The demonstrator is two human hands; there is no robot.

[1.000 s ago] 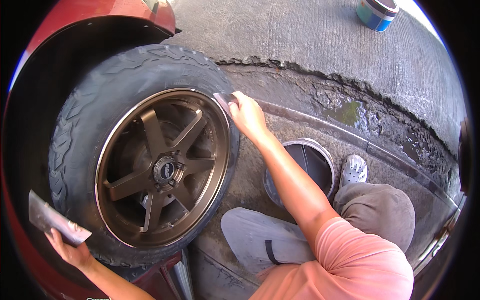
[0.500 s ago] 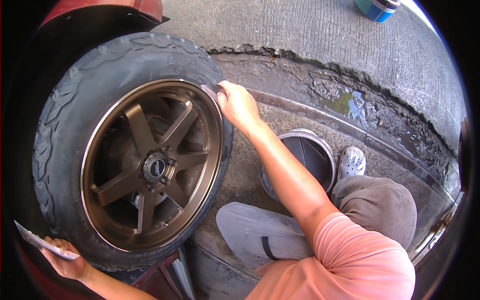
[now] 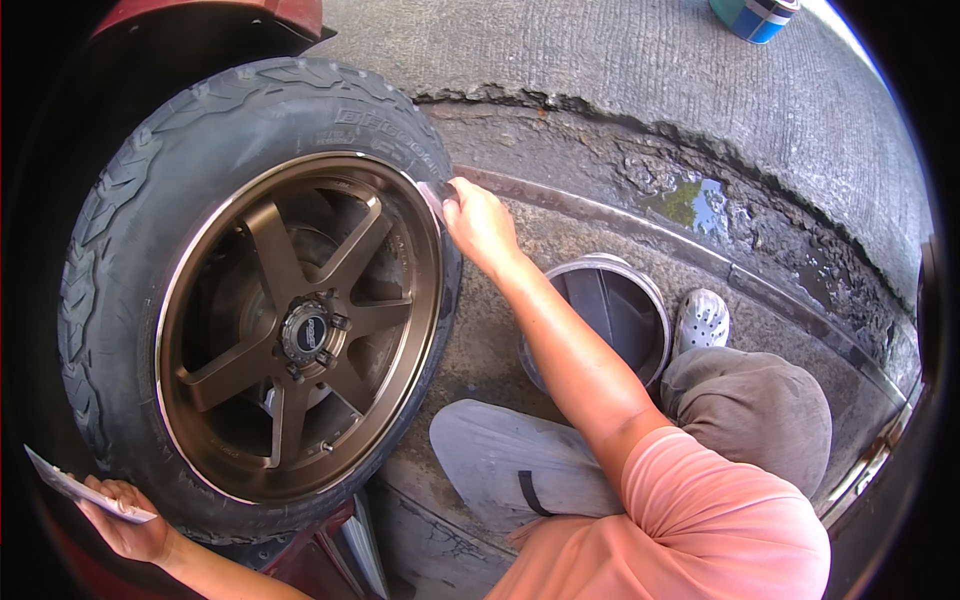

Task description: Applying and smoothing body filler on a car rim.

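A car wheel with a bronze multi-spoke rim [image 3: 376,316] and a black knobbly tyre [image 3: 130,240] fills the left half of the head view. At the upper right of the rim's edge, my right hand [image 3: 480,222] is closed on a thin flat scraper [image 3: 431,200]. The scraper's blade lies against the border between rim and tyre; its grip is mostly hidden by my fingers. Low on the left, beside the tyre, my left hand [image 3: 132,525] grips a thin flat plate [image 3: 75,485] tilted upward. Small pale lumps show on the plate's near side.
A round bucket [image 3: 648,300] stands on the ground beneath my right forearm, close to my light clog [image 3: 703,320]. Beyond a metal-edged kerb [image 3: 600,212] runs a broken, muddy strip with a puddle [image 3: 695,205]. A blue-green can [image 3: 755,18] sits far right on ribbed concrete. Red bodywork [image 3: 220,14] surrounds the wheel.
My right hand and the scraper have slid slightly downward along the rim's edge. The left hand keeps its hold on the plate, almost unmoved. The view has shifted a little.
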